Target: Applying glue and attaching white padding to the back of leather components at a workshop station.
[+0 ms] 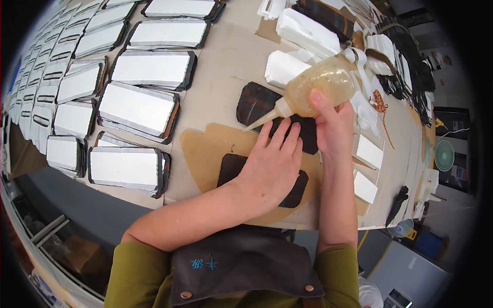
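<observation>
My right hand (333, 123) is wrapped round a translucent squeeze bottle (328, 77) with a yellowish film inside. Its long tapered nozzle points down to the left, the tip beside the near edge of a dark plaid panel (257, 102). Flat and with fingers stretched out, my left hand (272, 167) reaches across toward that panel, fingertips at its near edge. Under the left hand and wrist lies a second dark panel (232, 167), partly hidden. A brown paper sheet (197, 151) is spread beneath the nearer panel.
Stacks of white panels with dark borders (128, 164) cover the left of the table (221, 66). White padded blocks (308, 33) stand at the far right, near black straps (411, 61) and an orange cord (380, 102). Small white pieces (365, 187) lie right of my right forearm.
</observation>
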### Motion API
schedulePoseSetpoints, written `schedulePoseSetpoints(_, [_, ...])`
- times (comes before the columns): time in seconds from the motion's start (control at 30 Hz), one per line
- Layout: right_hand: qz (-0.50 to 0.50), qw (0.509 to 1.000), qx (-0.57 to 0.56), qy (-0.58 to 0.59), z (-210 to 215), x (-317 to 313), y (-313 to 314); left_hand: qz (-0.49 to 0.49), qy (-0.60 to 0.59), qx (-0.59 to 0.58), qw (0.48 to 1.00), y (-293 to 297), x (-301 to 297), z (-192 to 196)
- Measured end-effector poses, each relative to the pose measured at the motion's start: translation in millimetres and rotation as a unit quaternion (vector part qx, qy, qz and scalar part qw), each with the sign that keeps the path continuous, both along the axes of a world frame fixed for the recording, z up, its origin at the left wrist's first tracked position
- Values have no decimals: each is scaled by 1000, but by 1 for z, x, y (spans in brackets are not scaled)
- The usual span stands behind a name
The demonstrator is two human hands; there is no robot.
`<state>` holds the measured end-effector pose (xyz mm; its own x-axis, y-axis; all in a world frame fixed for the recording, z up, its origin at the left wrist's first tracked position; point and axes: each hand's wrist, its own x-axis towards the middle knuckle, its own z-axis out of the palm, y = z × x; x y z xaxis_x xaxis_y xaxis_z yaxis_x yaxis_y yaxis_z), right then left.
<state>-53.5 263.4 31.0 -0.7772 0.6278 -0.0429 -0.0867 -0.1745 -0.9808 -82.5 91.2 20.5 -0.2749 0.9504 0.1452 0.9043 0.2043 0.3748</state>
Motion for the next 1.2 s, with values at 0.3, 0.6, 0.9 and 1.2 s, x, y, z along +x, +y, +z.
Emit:
schedulePoseSetpoints(0.3, [-128, 973, 154, 117, 30, -3, 11, -3, -62, 34, 998, 0, -3, 1])
schedulePoseSetpoints(0.6, [-103, 970, 209, 70, 29, -9, -5, 0, -48, 12, 999, -1, -4, 1])
schedulePoseSetpoints(0.9, [-171, 951, 256, 31, 36, 46, 28, -6, -37, -17, 999, 1, -3, 3])
schedulePoseSetpoints(1.2, [-233, 939, 253, 14, 41, 85, 45, -1, -35, -18, 999, 4, -2, 5])
